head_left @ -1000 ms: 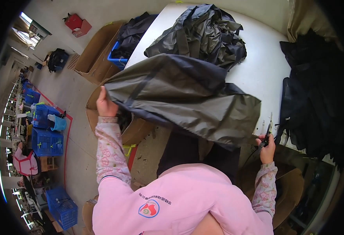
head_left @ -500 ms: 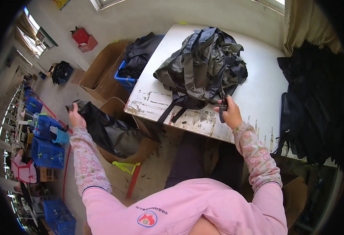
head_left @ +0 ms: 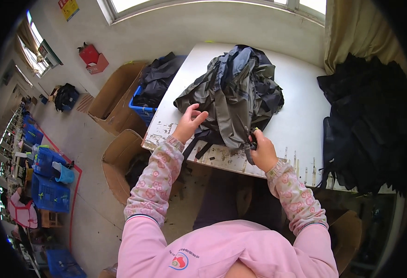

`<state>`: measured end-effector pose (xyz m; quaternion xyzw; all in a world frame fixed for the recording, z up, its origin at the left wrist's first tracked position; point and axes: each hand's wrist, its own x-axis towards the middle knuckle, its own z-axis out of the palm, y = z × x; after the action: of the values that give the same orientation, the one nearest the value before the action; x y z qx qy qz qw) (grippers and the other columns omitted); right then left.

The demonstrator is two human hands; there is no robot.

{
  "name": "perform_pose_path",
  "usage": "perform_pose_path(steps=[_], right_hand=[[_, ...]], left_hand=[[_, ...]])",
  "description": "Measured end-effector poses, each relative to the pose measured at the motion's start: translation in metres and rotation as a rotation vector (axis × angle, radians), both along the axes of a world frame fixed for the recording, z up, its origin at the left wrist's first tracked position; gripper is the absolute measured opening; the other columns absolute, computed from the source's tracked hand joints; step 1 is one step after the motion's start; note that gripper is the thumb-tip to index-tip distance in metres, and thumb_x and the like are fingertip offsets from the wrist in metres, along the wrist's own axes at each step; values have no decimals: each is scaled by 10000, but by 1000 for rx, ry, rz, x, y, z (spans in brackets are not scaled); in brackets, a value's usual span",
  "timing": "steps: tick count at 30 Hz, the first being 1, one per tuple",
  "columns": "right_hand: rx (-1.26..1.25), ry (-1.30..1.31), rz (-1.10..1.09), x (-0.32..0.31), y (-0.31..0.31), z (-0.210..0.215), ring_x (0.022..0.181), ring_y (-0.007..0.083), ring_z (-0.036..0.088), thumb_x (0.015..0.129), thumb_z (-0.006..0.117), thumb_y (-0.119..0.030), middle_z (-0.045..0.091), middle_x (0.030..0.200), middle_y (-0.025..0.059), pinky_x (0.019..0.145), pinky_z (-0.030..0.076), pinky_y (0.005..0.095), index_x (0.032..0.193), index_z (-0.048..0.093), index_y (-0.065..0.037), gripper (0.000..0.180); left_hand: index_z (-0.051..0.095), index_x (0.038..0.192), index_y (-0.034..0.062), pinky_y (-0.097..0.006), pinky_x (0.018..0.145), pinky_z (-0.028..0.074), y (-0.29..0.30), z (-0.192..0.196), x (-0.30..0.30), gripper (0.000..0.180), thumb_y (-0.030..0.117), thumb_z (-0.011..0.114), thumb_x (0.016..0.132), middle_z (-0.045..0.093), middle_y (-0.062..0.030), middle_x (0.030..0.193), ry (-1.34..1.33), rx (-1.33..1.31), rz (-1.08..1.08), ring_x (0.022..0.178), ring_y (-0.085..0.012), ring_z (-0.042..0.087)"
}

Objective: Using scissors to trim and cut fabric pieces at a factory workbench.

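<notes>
As seen from the head, holds the left hand (head_left: 189, 124) with spread, empty fingers by the near-left edge of the cloth (head_left: 233, 102); cannot tell whether touching. Grasps a black tool (head_left: 251, 140), apparently snips, in the right hand (head_left: 264, 153) at the near side, presumably for readiness. Has the cloth heaped straight ahead on the bench (head_left: 301, 109), probably for easy reach.

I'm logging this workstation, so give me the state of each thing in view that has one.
Left hand: open, empty.
Scissors: held; blade opening unclear.
Right hand: closed around them.
Fabric heap: crumpled.
White table: front edge worn.
Blue basket: filled with dark cloth.
Nearer left cardboard box: open-topped.
Black cloth pile: heaped.
Curtain: gathered.
</notes>
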<state>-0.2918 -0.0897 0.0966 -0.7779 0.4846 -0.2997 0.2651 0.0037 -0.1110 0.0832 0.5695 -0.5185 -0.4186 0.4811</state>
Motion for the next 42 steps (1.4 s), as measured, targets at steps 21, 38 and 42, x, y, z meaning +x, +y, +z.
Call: perform_pose_path(steps=[21, 38, 42], right_hand=[[-202, -413, -16, -120, -33, 7, 868, 184, 640, 787, 736, 9, 648, 1097, 103, 766, 540, 333, 1206, 509, -63, 482], [-357, 356, 185, 33, -153, 78, 915, 368, 638, 779, 711, -134, 678, 954, 131, 818, 489, 463, 1108, 526, -146, 378], [-289, 267, 49, -26, -131, 90, 879, 386, 644, 780, 727, -173, 675, 926, 168, 741, 500, 436, 1017, 546, -116, 304]], left_hand=[[324, 1449, -31, -430, 1087, 398, 126, 53, 25, 580, 91, 539, 924, 464, -208, 1421, 858, -165, -433, 1282, -312, 503], [416, 1390, -31, -408, 1079, 409, 161, 57, 42, 505, 77, 562, 918, 516, -189, 1372, 786, -89, -228, 1244, -284, 537], [464, 1340, -30, -404, 1044, 446, 179, 50, 66, 421, 43, 534, 931, 556, -187, 1323, 772, -46, -174, 1195, -276, 575]])
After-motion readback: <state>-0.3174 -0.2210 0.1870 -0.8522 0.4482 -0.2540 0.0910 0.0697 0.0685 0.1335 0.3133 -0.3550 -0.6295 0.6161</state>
